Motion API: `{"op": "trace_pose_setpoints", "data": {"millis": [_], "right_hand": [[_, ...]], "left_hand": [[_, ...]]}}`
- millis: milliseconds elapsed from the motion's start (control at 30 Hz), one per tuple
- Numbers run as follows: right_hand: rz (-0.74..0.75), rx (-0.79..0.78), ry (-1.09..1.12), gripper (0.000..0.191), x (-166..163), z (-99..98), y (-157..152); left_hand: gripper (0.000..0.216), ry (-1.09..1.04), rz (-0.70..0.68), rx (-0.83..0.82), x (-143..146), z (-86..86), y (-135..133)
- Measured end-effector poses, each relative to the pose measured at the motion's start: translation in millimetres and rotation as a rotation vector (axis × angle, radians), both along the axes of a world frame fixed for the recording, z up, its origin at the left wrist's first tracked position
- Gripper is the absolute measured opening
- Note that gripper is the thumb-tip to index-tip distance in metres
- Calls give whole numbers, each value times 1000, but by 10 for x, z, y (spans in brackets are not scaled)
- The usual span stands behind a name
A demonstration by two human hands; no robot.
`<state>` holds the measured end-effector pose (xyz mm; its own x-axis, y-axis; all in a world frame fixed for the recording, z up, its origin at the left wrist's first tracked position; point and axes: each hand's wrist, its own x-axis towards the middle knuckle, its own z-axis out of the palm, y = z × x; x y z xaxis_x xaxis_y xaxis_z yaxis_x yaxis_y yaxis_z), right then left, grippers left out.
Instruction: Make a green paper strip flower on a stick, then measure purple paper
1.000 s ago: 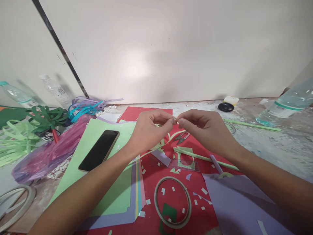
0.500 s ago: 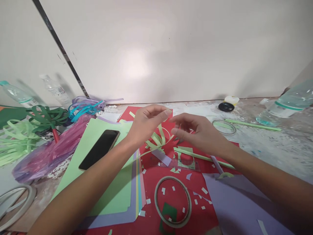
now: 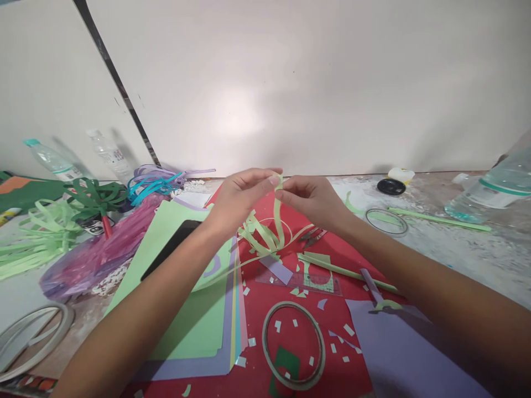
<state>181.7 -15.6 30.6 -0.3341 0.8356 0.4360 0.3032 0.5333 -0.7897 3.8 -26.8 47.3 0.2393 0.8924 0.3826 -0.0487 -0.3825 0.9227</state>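
Observation:
Both hands meet above the red paper point(image 3: 257, 331). My left hand point(image 3: 244, 193) pinches the upper end of a light green paper strip point(image 3: 277, 218). My right hand point(image 3: 311, 196) is closed at the same strip, thumb and fingertips touching it just below. The strip hangs down to a bunch of looped light green strips point(image 3: 259, 232) lying on the red paper. A lilac paper piece point(image 3: 277, 269) and a clear ruler point(image 3: 301, 281) lie in front of the bunch. Scissors point(image 3: 314, 236), partly hidden, rest below my right hand.
A phone point(image 3: 170, 249) lies on stacked coloured paper point(image 3: 186, 337) under my left forearm. Tape rolls point(image 3: 265, 342) sit in front and at far left. Paper flowers point(image 3: 62, 226) and a pink plastic bag point(image 3: 83, 265) are left. A water bottle point(image 3: 493, 190) leans at right.
My hands have come together at the strip's upper end, which now stands raised between them. The right hand's fingers have closed. The view has shifted slightly.

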Motion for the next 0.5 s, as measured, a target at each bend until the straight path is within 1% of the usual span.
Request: {"op": "trace_pose_setpoints", "data": {"millis": [67, 133, 200, 267, 367, 500], "right_hand": [[30, -63, -86, 23, 24, 43, 128], [-3, -131, -267, 31, 44, 37, 232], [-13, -230, -455, 40, 47, -24, 295], [55, -357, -553, 48, 28, -116, 311], [155, -456, -567, 51, -26, -234, 289], [171, -464, -503, 35, -83, -275, 275]], "left_hand": [[15, 42, 75, 25, -132, 71, 60], [16, 86, 132, 17, -271, 132, 121], [16, 98, 164, -13, -391, 174, 174], [17, 104, 190, -45, -474, 199, 212], [17, 200, 226, -59, -538, 210, 252], [21, 371, 278, -51, -618, 192, 333]]}}
